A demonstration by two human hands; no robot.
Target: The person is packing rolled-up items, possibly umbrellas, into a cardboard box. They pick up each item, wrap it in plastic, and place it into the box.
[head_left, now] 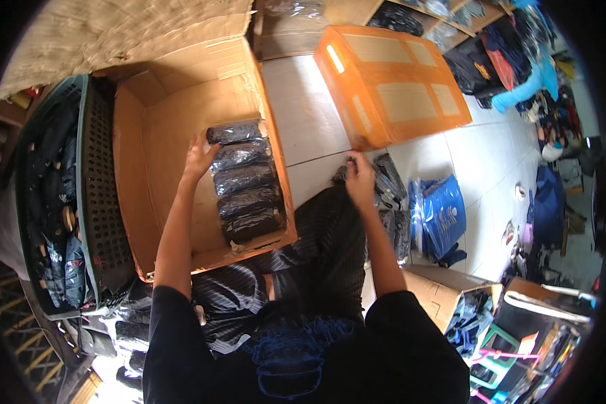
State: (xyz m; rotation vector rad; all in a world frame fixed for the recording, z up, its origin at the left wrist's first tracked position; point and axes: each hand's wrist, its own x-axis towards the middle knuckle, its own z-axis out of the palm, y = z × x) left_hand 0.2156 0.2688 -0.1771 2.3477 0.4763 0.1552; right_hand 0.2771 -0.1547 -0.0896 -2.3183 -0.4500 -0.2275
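In front of me on the left is an open cardboard box (175, 128). Along its right side lies a row of several dark packets (246, 180) in clear plastic. My left hand (198, 158) is inside the box, fingers stretched out, its thumb at the left end of the upper packets; it grips nothing. To the right of the box, my right hand (361, 180) reaches low over the floor, its fingers curled on a dark plastic-wrapped packet (341, 176) that is mostly hidden by the hand. More such packets (390, 182) lie just right of that hand.
A dark green crate (104, 182) of black items stands left of the box. An orange-taped carton (390, 87) sits ahead on the tiled floor. Blue plastic-wrapped packages (441, 212) lie to the right, with another open carton (438, 296) nearer me. Shelves (343, 17) line the far side.
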